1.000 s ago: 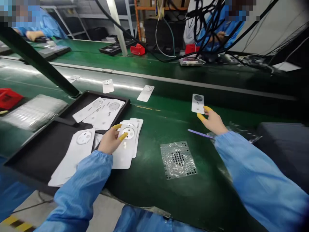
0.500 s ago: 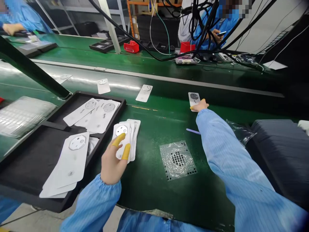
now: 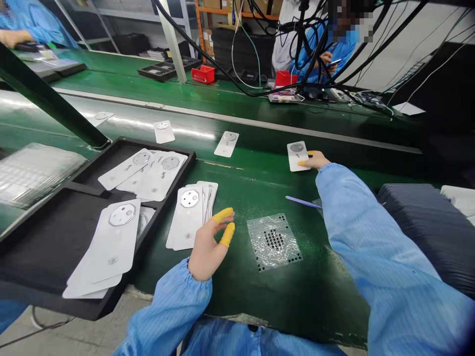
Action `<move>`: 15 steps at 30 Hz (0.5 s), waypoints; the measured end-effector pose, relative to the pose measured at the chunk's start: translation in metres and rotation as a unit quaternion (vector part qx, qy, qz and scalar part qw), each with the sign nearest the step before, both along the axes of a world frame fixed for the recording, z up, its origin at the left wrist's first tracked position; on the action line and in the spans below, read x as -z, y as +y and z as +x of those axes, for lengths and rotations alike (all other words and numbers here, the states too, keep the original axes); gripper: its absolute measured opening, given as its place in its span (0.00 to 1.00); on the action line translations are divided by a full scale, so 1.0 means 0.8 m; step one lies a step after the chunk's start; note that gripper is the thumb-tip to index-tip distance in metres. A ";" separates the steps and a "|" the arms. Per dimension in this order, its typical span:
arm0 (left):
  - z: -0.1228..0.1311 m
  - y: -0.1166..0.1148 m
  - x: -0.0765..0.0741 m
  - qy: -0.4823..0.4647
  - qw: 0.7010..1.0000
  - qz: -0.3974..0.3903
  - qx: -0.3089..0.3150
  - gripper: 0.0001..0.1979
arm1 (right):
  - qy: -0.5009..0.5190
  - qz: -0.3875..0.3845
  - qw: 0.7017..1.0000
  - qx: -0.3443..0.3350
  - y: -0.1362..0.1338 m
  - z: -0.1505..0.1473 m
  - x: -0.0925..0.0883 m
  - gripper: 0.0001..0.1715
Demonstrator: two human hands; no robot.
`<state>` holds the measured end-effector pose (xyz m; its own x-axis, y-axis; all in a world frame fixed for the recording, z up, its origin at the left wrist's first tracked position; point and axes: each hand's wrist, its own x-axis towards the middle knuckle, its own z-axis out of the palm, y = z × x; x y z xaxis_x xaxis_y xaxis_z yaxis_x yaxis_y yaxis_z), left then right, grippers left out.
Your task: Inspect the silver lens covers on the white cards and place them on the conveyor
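My right hand [image 3: 316, 160], with yellow finger cots, pinches the right edge of a white phone back cover [image 3: 296, 159] at the conveyor's near side. The cover has a grey octagonal camera ring near its top. My left hand [image 3: 212, 243] hovers over the green bench, thumb and forefinger apart in yellow finger cots and nothing between them. Just left of it lies a fanned pile of white phone back covers [image 3: 185, 222]. To its right, a clear plastic sheet [image 3: 293, 242] with small black round parts lies flat.
A black tray [image 3: 33, 232] on the left holds more covers [image 3: 107, 242]. Single covers [image 3: 226, 144] lie spaced along the belt. Purple tweezers [image 3: 302, 201] rest near my right sleeve. Dark stacked trays [image 3: 419, 227] stand at right. Black cables [image 3: 304, 44] hang overhead; co-workers sit beyond.
My left hand has moved right, off the fanned pile. My right hand has shifted from the lower edge of its cover to the right edge, and that cover has turned slightly.
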<state>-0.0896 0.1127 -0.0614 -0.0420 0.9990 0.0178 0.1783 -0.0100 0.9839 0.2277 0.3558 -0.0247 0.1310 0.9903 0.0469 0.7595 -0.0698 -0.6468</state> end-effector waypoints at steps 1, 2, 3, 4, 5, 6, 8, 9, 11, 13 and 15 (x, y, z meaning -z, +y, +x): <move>0.006 0.001 -0.002 -0.045 0.999 -0.026 0.009 0.22 | 0.027 -0.006 1.000 -0.013 -0.009 -0.011 -0.003 0.18; 0.014 0.002 -0.005 -0.090 0.995 -0.048 0.012 0.25 | 0.054 -0.020 0.998 -0.022 -0.024 -0.025 -0.005 0.17; 0.023 0.003 -0.007 -0.132 0.989 -0.066 0.009 0.29 | 0.082 -0.032 0.996 -0.034 -0.044 -0.041 -0.006 0.17; 0.033 0.005 -0.010 -0.172 0.982 -0.079 0.003 0.34 | 0.111 -0.039 0.992 -0.051 -0.070 -0.058 -0.005 0.18; 0.043 0.006 -0.013 -0.209 0.974 -0.088 -0.001 0.39 | 0.135 -0.046 0.987 -0.071 -0.102 -0.076 -0.003 0.19; 0.052 0.008 -0.016 -0.242 0.966 -0.093 -0.004 0.41 | 0.170 -0.057 0.978 -0.106 -0.138 -0.092 -0.001 0.20; 0.063 0.010 -0.018 -0.283 0.955 -0.084 -0.007 0.43 | 0.292 -0.102 0.920 -0.242 -0.217 -0.117 0.006 0.24; 0.063 0.010 -0.018 -0.284 0.956 -0.072 -0.011 0.43 | 0.312 -0.105 0.904 -0.274 -0.253 -0.123 0.011 0.26; 0.051 0.008 -0.014 -0.241 0.969 -0.035 -0.044 0.46 | 0.240 -0.074 0.925 -0.286 -0.312 -0.123 0.026 0.31; 0.027 0.003 -0.007 -0.151 0.984 -0.005 -0.098 0.46 | 0.111 0.004 0.959 -0.262 -0.344 -0.110 0.050 0.34; 0.002 -0.004 -0.001 -0.064 0.990 -0.012 -0.124 0.36 | 0.027 0.079 0.962 -0.259 -0.354 -0.092 0.079 0.25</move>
